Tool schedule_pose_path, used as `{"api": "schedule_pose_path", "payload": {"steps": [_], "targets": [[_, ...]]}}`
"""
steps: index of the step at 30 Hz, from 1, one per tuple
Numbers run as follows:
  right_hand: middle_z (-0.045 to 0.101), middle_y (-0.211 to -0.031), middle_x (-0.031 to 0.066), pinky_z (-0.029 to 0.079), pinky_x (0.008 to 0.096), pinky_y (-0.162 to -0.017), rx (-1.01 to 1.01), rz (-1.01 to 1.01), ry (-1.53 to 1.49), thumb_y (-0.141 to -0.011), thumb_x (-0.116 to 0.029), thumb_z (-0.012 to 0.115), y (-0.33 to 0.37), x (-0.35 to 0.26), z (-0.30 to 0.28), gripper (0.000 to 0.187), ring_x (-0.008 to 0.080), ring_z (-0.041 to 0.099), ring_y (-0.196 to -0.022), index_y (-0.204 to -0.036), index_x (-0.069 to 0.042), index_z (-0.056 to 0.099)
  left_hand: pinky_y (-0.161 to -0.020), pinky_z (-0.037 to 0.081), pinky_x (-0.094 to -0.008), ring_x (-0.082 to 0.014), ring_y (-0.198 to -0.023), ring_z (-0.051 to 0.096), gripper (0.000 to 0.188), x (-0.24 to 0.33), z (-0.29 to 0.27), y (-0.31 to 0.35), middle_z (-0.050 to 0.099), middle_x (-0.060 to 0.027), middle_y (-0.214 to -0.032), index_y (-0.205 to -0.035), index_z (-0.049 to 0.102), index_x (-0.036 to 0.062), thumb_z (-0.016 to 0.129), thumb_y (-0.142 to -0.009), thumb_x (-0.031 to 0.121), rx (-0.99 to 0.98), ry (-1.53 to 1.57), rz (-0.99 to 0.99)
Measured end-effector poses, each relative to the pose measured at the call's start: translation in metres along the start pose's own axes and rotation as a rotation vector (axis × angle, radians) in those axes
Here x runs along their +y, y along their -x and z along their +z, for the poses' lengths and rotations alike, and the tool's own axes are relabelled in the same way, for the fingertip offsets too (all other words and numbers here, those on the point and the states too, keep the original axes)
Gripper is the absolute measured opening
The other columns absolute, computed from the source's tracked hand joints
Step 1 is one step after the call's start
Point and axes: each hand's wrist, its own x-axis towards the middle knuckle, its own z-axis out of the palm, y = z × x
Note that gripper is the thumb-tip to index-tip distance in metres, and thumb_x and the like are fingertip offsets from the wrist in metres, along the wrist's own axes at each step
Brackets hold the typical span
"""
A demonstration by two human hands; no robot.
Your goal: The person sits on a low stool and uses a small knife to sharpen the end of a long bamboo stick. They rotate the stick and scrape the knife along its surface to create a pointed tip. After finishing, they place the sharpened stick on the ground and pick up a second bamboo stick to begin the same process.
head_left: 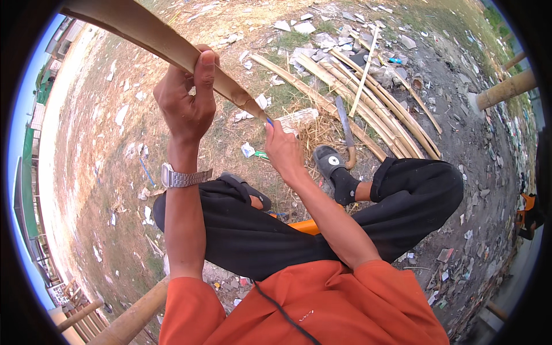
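Note:
A long split bamboo piece (135, 31) slants from the upper left down to the middle of the view, its hollow side partly showing. My left hand (185, 106) is closed around it, thumb on top. At the bamboo's lower end my right hand (284, 150) is closed, with a small blue item (269, 121) showing at its fingertips against the bamboo. Most of that item is hidden by the fingers, so its kind cannot be made out. A large knife (345, 123) with a curved wooden handle lies on the ground beside my sandalled right foot (330, 165).
Several split bamboo strips (374, 103) lie piled at the far right. Scraps and dry straw litter the ground. Beneath me shows an orange seat edge (306, 226). Bamboo poles stand at the right (506, 90) and lower left (135, 310).

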Motion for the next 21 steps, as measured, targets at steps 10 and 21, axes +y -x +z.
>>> {"api": "schedule_pose_path", "payload": {"steps": [10,21], "targets": [[0.061,-0.078,0.0305,0.048,0.0549,-0.071,-0.026,0.065,-0.025,-0.099,-0.033,0.033,-0.013,0.028,0.019,0.038,0.0484,0.061,-0.078,-0.099,-0.001,0.053,-0.057,0.048,-0.0223,-0.0095,-0.066,0.063,0.015,0.0,0.004,0.0,0.067,-0.0069,-0.075,-0.094,0.061,-0.0013,0.056,-0.094,0.013,-0.007,0.012,-0.025],[0.06,-0.092,0.033,0.045,0.0551,-0.077,-0.085,0.182,0.183,-0.098,-0.038,0.035,-0.016,0.161,0.089,0.042,0.0485,0.059,-0.088,-0.103,-0.002,0.055,-0.058,0.048,-0.022,-0.0085,-0.067,0.061,0.015,0.005,0.014,-0.011,0.066,-0.0063,-0.075,-0.092,0.062,-0.0017,0.056,-0.094,0.013,-0.029,0.106,0.032]]}}
